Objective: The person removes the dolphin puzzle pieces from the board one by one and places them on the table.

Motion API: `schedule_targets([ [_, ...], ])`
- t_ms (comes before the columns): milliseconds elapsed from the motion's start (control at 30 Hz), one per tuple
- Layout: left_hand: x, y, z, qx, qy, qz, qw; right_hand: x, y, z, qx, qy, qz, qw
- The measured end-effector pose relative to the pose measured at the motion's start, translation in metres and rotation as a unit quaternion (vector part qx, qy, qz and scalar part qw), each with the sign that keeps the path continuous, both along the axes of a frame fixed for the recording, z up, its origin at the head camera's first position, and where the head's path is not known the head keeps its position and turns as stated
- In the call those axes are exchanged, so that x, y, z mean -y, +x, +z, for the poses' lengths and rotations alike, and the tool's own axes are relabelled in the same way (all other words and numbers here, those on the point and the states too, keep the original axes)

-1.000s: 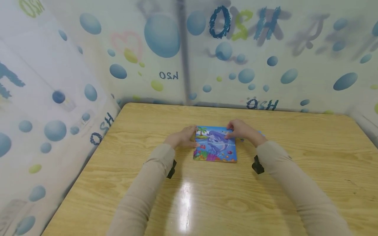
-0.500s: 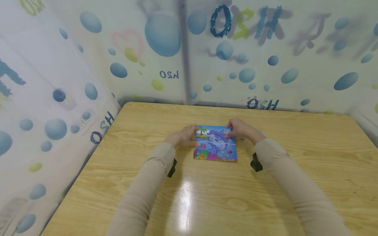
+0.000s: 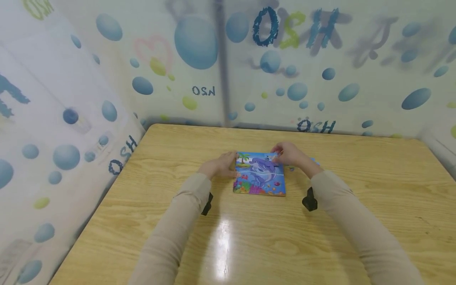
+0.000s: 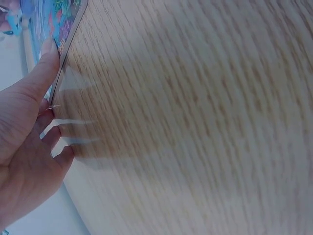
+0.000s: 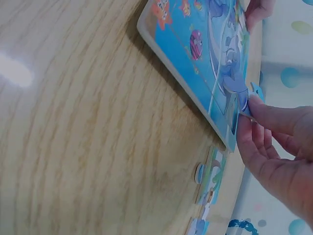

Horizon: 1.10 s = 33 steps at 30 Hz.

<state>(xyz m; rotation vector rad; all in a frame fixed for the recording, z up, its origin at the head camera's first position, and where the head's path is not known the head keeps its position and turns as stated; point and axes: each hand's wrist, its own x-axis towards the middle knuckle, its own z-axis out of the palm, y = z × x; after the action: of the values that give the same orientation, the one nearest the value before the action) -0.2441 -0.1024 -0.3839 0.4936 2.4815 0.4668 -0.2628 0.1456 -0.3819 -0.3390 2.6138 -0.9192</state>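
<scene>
A flat dolphin jigsaw puzzle [image 3: 261, 180] in its board lies on the wooden table. My left hand [image 3: 221, 165] grips the board's left edge; in the left wrist view its thumb [image 4: 49, 51] rests on the picture and the other fingers bend beside the rim. Over the far right corner, my right hand [image 3: 290, 153] pinches a purple-and-blue puzzle piece [image 5: 243, 101] between thumb and fingers. In the right wrist view this piece sits right at the board's edge, beside a dark gap in the picture. The fingers hide part of it.
Several loose puzzle pieces [image 5: 214, 171] lie on the table just right of the board, partly hidden by the right forearm in the head view. The wooden table [image 3: 178, 237] runs back to a wall [image 3: 242, 79] printed with bubbles.
My right hand has shifted slightly up and left along the far right corner, its fingers lifting off the dolphin picture. The left hand and board have stayed put.
</scene>
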Motion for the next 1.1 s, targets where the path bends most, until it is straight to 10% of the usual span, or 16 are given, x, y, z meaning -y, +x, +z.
schedule_targets([
  [433, -0.001, 0.0, -0.003, 0.006, -0.001, -0.003, 1.0, -0.013, 0.008, 0.005, 0.059, -0.097, -0.02, 0.9933],
  [1100, -0.001, -0.001, 0.0, -0.008, -0.005, -0.016, 0.9998, -0.034, 0.01, 0.005, 0.067, -0.113, -0.041, 0.9905],
])
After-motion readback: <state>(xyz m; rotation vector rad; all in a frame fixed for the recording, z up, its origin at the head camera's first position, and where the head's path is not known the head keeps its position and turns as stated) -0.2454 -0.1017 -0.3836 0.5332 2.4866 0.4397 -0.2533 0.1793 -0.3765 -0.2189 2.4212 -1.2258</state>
